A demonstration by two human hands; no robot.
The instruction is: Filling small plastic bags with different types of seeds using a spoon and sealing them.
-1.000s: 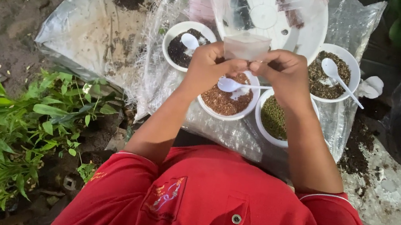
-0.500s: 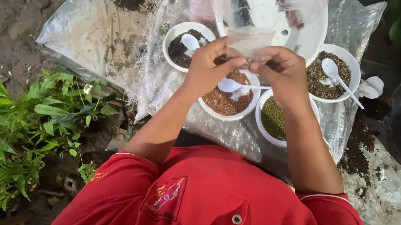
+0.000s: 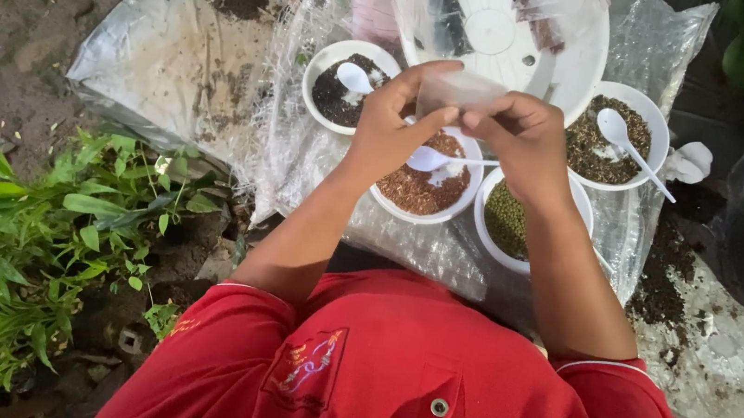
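My left hand (image 3: 388, 127) and my right hand (image 3: 522, 135) together pinch a small clear plastic bag (image 3: 460, 88), held up between the fingertips over the bowls. Right below the hands sits a white bowl of reddish-brown seeds (image 3: 421, 187) with a white plastic spoon (image 3: 434, 159) lying in it. A white bowl of green seeds (image 3: 506, 222) stands under my right wrist. My red shirt fills the bottom of the view.
A white bowl of dark seeds (image 3: 338, 93) with a spoon is at the left, a bowl of brown-grey seeds (image 3: 609, 138) with a spoon at the right. A white plastic pot (image 3: 505, 28) stands behind. All rest on crinkled clear plastic sheet (image 3: 175, 56) with soil. Green plants (image 3: 42, 237) grow at left.
Both hands have risen a little and the small clear bag now shows between the fingertips, held higher in front of the white pot.
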